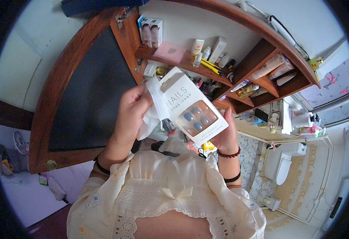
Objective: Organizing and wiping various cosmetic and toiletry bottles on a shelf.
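My left hand (132, 109) pinches a white textured wipe (157, 103) between thumb and fingers. The wipe hangs in folds and lies against the upper left edge of a white box of press-on nails (174, 103). Through the box's clear window show blue and orange-brown nails. My right hand (228, 131) holds this box from behind at its lower right side, with most of the fingers hidden. The box is tilted, its front facing up toward me.
A wooden cabinet stands ahead with its dark-panelled door (90, 89) swung out at left. Its shelf (183, 59) bears small bottles, boxes, a pink packet (170, 52) and a yellow cutter (211, 66). Tubes (268, 67) fill the right compartments. A toilet (282, 165) stands further right.
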Tool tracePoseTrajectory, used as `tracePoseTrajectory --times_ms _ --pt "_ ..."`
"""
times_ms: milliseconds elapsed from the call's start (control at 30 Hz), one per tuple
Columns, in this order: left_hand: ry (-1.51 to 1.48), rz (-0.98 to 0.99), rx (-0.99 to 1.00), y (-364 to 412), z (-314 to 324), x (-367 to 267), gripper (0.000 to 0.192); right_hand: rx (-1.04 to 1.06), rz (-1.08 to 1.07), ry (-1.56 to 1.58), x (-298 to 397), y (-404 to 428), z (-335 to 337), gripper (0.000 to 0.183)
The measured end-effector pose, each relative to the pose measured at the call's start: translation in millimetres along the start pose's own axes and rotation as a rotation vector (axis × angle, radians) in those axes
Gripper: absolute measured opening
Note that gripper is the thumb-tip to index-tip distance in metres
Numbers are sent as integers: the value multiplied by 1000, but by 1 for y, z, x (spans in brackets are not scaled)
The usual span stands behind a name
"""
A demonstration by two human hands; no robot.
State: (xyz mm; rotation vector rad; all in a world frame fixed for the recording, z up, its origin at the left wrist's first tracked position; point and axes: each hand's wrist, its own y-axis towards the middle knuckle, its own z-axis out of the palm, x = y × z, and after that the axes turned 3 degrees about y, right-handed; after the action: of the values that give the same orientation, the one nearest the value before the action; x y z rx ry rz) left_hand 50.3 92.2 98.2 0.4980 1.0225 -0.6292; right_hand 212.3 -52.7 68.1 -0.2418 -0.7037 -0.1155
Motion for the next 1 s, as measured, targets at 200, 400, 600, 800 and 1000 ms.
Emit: tracePoseTrajectory --times_ms 200,400,600,800,1000 --pt "130 0 -70 -4 1 -3 19 253 145 227 -12 5 -1 80" --pt "305 52 -63 -6 -2 -6 22 366 143 427 -17 11 -1 80" --pt "235 58 -98 -9 -1 -6 21 496 221 377 -20 13 -5 79" --pt "137 85 -165 -11 0 -2 18 442 151 349 -26 12 6 78" --pt "181 10 -254 -3 -32 31 19 125 -93 111 -39 21 -17 45"
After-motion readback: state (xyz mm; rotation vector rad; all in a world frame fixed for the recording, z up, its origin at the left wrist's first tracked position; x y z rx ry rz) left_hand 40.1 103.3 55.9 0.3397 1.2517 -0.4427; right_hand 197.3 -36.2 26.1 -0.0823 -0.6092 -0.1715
